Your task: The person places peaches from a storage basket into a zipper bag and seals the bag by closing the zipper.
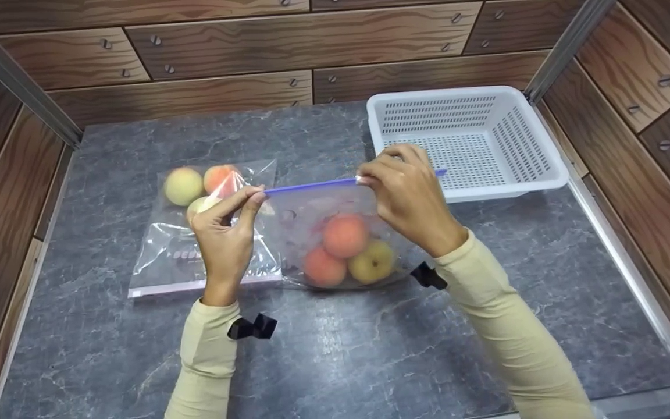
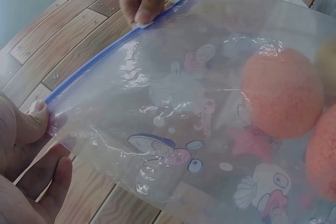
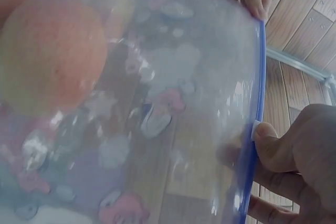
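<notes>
A clear zipper bag (image 1: 306, 215) with a blue zip strip hangs upright between my hands. Two reddish fruits and a yellow-green one sit in its bottom corner, and cartoon prints show on its plastic in both wrist views. My left hand (image 1: 224, 233) pinches the strip's left end between thumb and fingers. Part way along the strip, my right hand (image 1: 410, 192) pinches the small white slider (image 3: 255, 129), with a stretch of blue strip sticking out beyond it. Behind my left hand lies a second zipper bag (image 1: 166, 244), pale-stripped, with several fruits inside.
A white perforated plastic basket (image 1: 556, 174) stands at the back right, close behind my right hand. Wood-patterned panels (image 1: 224, 52) wall the grey marbled table (image 1: 335, 361) at the back and sides.
</notes>
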`<control>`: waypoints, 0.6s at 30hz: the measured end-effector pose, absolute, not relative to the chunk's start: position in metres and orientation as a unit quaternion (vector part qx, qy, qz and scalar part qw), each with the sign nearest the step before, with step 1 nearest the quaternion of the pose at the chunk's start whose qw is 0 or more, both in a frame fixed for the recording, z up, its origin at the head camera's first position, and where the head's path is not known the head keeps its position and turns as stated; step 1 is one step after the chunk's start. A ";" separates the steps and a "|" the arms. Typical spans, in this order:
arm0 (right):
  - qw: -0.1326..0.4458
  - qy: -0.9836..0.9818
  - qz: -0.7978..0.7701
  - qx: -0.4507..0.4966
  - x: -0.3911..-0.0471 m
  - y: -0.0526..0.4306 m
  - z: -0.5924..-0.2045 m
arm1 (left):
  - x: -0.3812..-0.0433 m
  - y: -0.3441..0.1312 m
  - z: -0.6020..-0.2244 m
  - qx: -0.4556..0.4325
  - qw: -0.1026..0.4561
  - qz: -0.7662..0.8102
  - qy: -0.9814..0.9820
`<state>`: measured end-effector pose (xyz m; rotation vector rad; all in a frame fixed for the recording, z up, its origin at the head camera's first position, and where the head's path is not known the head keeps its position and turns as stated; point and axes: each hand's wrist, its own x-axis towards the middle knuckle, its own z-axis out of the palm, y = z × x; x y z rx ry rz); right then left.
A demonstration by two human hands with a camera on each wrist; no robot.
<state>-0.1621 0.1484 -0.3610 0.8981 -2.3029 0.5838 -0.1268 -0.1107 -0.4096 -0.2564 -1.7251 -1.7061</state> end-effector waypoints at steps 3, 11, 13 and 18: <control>0.297 -0.868 0.226 0.328 -0.163 0.161 -0.363 | -0.128 -0.112 -0.409 -0.098 0.349 -0.656 -0.662; 0.296 -0.871 0.236 0.313 -0.164 0.185 -0.366 | -0.130 -0.114 -0.408 -0.107 0.353 -0.654 -0.660; 0.294 -0.874 0.236 0.308 -0.165 0.189 -0.367 | -0.131 -0.114 -0.409 -0.108 0.355 -0.653 -0.661; 0.290 -0.878 0.237 0.299 -0.164 0.198 -0.367 | -0.131 -0.115 -0.409 -0.111 0.355 -0.653 -0.660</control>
